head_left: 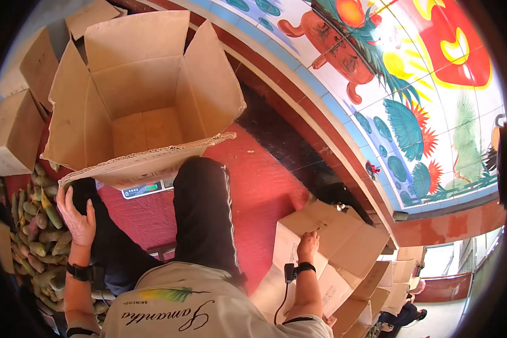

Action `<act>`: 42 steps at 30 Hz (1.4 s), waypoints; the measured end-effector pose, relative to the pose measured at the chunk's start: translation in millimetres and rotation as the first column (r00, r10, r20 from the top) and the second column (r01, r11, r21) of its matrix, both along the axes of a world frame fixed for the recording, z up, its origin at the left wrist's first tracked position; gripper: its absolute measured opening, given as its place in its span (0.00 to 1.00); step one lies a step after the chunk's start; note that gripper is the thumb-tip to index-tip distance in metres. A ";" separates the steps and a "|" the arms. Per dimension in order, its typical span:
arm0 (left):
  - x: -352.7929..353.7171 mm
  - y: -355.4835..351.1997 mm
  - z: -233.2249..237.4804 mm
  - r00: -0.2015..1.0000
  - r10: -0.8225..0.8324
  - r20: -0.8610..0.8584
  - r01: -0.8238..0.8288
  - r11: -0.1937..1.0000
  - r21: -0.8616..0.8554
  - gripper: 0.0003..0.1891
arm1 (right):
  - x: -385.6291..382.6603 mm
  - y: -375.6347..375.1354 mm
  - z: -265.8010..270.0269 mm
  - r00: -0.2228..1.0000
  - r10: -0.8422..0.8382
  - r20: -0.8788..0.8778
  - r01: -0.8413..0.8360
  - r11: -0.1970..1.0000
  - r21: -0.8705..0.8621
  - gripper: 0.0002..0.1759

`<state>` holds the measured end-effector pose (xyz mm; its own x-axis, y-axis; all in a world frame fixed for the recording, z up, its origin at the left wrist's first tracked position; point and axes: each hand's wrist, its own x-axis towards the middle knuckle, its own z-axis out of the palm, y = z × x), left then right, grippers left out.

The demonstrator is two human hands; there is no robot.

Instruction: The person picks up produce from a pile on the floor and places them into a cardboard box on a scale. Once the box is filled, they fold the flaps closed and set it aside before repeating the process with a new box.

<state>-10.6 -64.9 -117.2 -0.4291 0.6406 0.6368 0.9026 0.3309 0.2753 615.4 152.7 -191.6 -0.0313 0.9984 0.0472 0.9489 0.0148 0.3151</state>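
Note:
A large open cardboard box (143,135) stands in front of my knees with its flaps up and nothing visible inside. Under its near edge shows part of a scale (142,190) with a lit green display. My left hand (78,219) is by my left knee, fingers apart and holding nothing, close to the box's near left corner. Off to my right, my right hand (308,247) is closed at a flap of a second, partly folded cardboard box (315,256); its fingertips are partly hidden. A pile of long green and purplish vegetables (36,242) lies beside my left arm.
Closed cardboard boxes (14,141) are stacked at the far left. More open boxes (372,296) stand behind my right arm. Red floor (259,180) shows between the boxes. A painted tile wall (400,101) runs along the right. Another person (403,316) is at the lower right.

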 end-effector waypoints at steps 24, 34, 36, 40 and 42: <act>4.7 5.0 3.2 0.998 0.023 0.056 -0.022 0.999 -0.025 0.30 | 52.5 -90.8 -47.1 0.903 -0.356 0.239 0.425 0.671 -0.607 0.16; 18.0 15.5 22.8 0.997 0.068 0.037 -0.067 0.998 -0.021 0.32 | -209.7 90.6 51.0 0.681 0.506 -0.529 -0.477 0.855 0.204 0.06; 20.0 16.2 22.4 0.995 0.089 0.042 -0.089 0.996 -0.009 0.30 | -256.8 105.8 74.9 0.538 0.638 -0.551 -0.537 0.763 0.360 0.07; 21.2 18.7 20.4 0.997 0.071 0.028 -0.071 0.997 0.002 0.31 | -332.8 104.3 110.3 0.283 0.647 -0.708 -0.526 0.722 0.449 0.10; 22.6 20.8 24.2 0.998 0.059 0.023 -0.059 0.998 -0.005 0.30 | -345.7 114.4 90.0 0.056 0.486 -0.872 -0.508 0.766 0.394 0.11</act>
<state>12.0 -44.1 -93.0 -0.4804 0.6168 0.6235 0.8751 0.3846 0.2938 269.7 267.1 -101.6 -0.4684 0.7693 0.4344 0.3164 0.6051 -0.7305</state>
